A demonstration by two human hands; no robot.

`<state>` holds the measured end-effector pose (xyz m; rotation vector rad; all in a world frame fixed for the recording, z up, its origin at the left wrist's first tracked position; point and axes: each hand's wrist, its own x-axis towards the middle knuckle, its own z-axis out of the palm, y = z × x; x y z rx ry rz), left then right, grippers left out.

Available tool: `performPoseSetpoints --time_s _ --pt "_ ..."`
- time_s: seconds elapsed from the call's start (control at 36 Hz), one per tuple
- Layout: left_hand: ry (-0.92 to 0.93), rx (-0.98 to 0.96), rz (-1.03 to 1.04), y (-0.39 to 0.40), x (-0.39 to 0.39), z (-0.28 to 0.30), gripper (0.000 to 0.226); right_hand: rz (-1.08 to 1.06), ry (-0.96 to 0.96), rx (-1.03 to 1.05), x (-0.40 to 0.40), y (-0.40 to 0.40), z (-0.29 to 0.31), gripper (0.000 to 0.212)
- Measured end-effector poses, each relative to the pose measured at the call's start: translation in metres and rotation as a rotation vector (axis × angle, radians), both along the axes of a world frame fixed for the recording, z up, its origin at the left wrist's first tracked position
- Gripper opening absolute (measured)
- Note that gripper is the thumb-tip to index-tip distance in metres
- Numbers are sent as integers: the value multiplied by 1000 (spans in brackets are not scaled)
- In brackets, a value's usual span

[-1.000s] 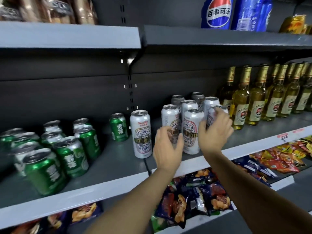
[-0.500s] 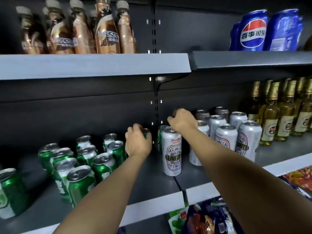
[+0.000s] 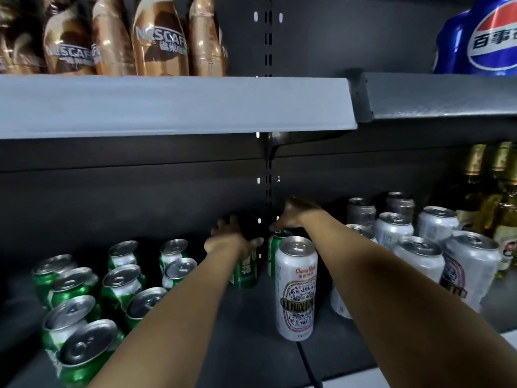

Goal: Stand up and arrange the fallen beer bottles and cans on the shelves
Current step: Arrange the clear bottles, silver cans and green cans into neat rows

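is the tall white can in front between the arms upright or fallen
Upright. The tall white can stands on its base on the shelf, its silver top facing up and its label reading level.

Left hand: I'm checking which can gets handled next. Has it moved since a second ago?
Yes. The left hand has gone leftward, from the white cans past the upright shelf rail, to a green can beside it.

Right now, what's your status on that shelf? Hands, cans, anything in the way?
Left hand open above one green can. Right hand rests on a second green can. Tall white can stands directly in front.
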<state>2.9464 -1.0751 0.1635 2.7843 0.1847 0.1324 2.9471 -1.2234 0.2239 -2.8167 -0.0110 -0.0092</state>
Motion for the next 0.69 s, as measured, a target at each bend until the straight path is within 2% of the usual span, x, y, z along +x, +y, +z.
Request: performPoseSetpoints --time_s 0.08,0.19,0.31,0.39,0.44,0.61,0.69 --pt "70 -8 -1 0 13 -7 103 33 87 -27 10 1 -2 60" --pt "147 79 -94 1 26 -21 89 68 159 -52 16 1 -3 59" --pt "125 98 -103 3 37 -28 94 95 209 -135 14 4 -3 57" --pt "103 71 -86 2 41 -30 98 103 230 -183 12 3 -4 46" --pt "91 65 -76 1 36 -27 94 102 235 -191 12 1 -4 41" --pt "73 35 -44 2 28 -22 70 129 218 -280 10 3 -5 47" --pt "44 48 -34 1 18 -15 71 114 171 -237 1 4 2 50"
